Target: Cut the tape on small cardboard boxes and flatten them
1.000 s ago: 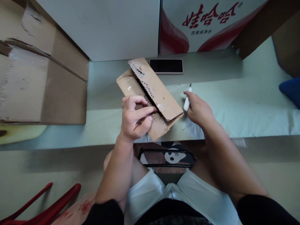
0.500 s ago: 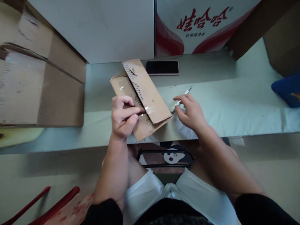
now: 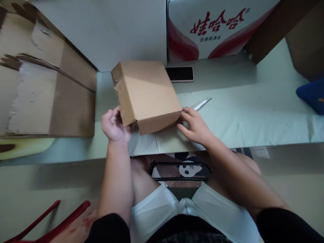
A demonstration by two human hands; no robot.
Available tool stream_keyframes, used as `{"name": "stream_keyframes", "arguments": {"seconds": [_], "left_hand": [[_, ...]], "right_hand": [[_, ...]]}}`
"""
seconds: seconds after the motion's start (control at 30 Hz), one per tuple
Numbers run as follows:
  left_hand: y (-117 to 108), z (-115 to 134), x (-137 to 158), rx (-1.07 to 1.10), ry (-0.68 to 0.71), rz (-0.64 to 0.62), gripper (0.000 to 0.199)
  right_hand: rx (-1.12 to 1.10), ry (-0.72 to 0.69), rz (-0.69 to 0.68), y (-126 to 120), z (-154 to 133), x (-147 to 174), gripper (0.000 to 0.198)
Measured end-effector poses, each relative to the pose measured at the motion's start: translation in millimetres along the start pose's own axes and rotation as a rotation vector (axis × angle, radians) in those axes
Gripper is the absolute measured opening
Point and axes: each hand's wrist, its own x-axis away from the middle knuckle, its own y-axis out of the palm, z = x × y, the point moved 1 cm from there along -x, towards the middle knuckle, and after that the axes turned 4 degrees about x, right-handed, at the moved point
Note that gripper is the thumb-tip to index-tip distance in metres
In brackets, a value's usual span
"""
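Pale green cloth covers the worktop, whose near edge runs across above the person's lap and a panda-print stool. Nearest along that edge, the left hand closes its grip on the near left corner of a small cardboard box, fingers curled against the box's torn side. The right hand rests its spread fingers on the box's near right corner, grip loose and open rather than clamped. This box stands on the worktop between both hands, tilted, its plain top facing up. Just beyond the right hand lies a white craft knife, apart from the fingers. Farther back a dark phone lies flat, partly behind the box. Flattened cardboard sits to the left, and a red-printed carton stands at the back.
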Motion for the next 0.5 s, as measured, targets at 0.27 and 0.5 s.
{"name": "stream_keyframes", "arguments": {"seconds": [0.27,0.5], "left_hand": [[-7.2,-17.1,-2.6,0.095,0.002,0.191,0.035],[1.5,-0.7,10.4,0.118,-0.109,0.076,0.029]], "right_hand": [[-0.031,0.066,0.142,-9.3,9.3,-1.1,0.066],[-0.163,-0.015,0.081,-12.5,7.0,-5.1,0.063]]}}
